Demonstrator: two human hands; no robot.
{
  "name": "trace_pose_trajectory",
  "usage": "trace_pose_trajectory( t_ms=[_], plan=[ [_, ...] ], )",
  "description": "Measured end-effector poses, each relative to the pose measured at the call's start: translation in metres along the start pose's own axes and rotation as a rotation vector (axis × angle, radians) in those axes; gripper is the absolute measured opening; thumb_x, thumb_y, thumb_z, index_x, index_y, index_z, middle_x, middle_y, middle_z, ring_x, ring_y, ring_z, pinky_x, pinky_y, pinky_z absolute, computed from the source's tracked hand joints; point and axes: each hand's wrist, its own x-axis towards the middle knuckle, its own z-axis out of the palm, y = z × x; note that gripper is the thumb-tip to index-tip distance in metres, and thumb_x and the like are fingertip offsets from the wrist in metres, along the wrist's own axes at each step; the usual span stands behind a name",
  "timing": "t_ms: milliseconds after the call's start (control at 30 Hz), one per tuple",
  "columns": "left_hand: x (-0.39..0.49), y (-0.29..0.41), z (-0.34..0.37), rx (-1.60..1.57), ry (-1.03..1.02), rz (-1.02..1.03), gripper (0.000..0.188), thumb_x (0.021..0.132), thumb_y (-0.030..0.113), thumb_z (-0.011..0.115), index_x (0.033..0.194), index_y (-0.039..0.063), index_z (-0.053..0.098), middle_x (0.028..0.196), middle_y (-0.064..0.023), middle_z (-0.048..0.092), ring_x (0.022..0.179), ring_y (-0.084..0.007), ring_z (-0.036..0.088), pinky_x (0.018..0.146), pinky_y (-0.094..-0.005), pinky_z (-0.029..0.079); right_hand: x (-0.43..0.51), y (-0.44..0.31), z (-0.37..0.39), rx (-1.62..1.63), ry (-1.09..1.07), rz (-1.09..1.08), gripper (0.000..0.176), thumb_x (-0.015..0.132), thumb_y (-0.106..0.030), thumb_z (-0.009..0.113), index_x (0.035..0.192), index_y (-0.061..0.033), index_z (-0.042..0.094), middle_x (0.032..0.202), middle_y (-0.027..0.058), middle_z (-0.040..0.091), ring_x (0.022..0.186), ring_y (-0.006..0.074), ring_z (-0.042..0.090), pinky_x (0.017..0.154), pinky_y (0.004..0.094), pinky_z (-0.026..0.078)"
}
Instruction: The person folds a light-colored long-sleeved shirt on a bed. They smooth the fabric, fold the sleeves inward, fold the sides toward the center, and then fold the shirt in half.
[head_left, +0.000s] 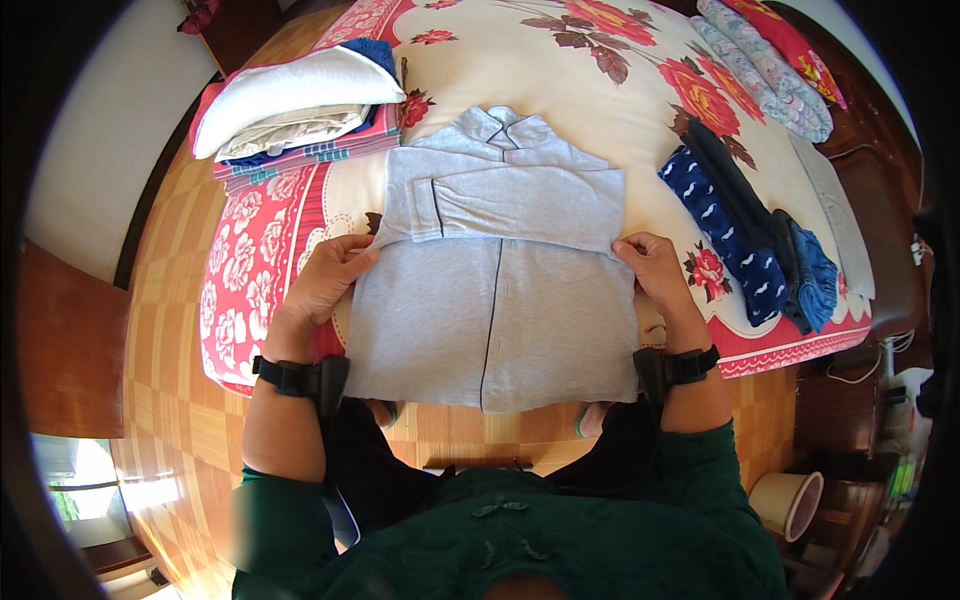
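A light grey collared shirt (427, 315) with dark piping lies on the bed in front of me, its collar pointing away. Its sleeves are folded across the chest, one cuff lying towards the left. My left hand (337, 270) pinches the shirt's left side edge between thumb and fingers, just below the folded sleeve. On the opposite side, my right hand (649, 259) grips the other edge at about the same height. The shirt's hem hangs slightly past the bed's near edge.
A stack of folded cloths and towels (300, 97) sits at the bed's left. Folded dark garments (727, 225) and blue denim (814, 277) lie to the right. Rolled floral bedding (765, 67) rests at the far right. A bucket (784, 502) stands on the parquet floor (172, 360).
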Motion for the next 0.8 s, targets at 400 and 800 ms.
trace_pose_trajectory(
  t_ms=[400, 800],
  plan=[
    [-0.006, 0.016, 0.034, 1.005, 0.357, 0.617, 0.048, 0.074, 0.008, 0.075, 0.120, 0.008, 0.061, 0.106, -0.0129, 0.061, 0.093, -0.0311, 0.063, 0.086, -0.0395, 0.052, -0.021, -0.013, 0.000, -0.373, 0.079, -0.413, 0.032, 0.080, -0.013, 0.075, 0.105, -0.0018, 0.057, 0.091, 0.0138, 0.063, 0.079, 0.0233, 0.063, 0.071, 0.0335, 0.051],
    [0.019, 0.014, 0.067, 1.147, 0.215, 1.012, 0.019, 0.074, 0.002, 0.070, 0.091, 0.008, 0.067, 0.094, -0.0052, 0.065, 0.090, -0.0263, 0.062, 0.081, -0.0378, 0.052, -0.024, -0.011, 0.008, -0.751, 0.217, -0.584, 0.016, 0.080, -0.003, 0.064, 0.094, -0.0075, 0.058, 0.092, 0.0132, 0.061, 0.082, 0.0345, 0.063, 0.069, 0.0415, 0.052]
  ],
)
